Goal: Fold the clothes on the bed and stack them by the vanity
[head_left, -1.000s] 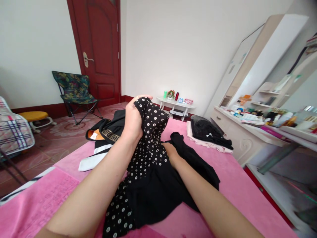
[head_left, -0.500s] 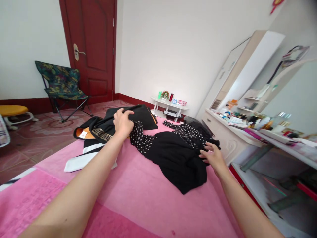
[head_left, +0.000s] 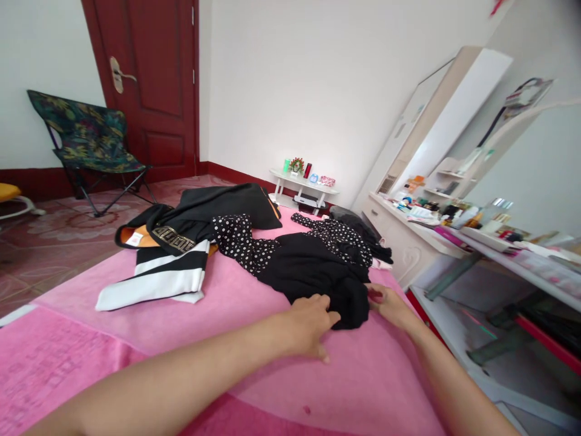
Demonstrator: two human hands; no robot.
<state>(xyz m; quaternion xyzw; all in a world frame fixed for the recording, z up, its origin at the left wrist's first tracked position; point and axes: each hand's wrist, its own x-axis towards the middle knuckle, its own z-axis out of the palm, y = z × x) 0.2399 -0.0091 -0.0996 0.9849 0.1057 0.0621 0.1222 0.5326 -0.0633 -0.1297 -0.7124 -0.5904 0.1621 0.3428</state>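
A black dress with white-dotted upper parts [head_left: 336,260] lies spread and rumpled on the pink bed cover [head_left: 254,375]. My left hand [head_left: 311,324] is at the near edge of its plain black part, fingertips touching the cloth, thumb held apart. At the right edge of the same black cloth is my right hand [head_left: 385,304], its fingers curled against the fabric and partly hidden. One dotted sleeve [head_left: 236,236] stretches left onto a black garment with an orange lining [head_left: 227,203]. Below that pile lies a black-and-white striped piece of clothing [head_left: 158,281].
Dark clothes [head_left: 356,224] lie at the bed's far right. A dressing table [head_left: 385,212] crowded with bottles stands to the right. Farther off are a small white table [head_left: 304,188], a folding chair [head_left: 91,145] and a red door [head_left: 154,85].
My left hand has left the dotted sleeve and come right and nearer, to the black cloth. My right hand has moved down along the edge. The dress's pointed near corner is bunched inward.
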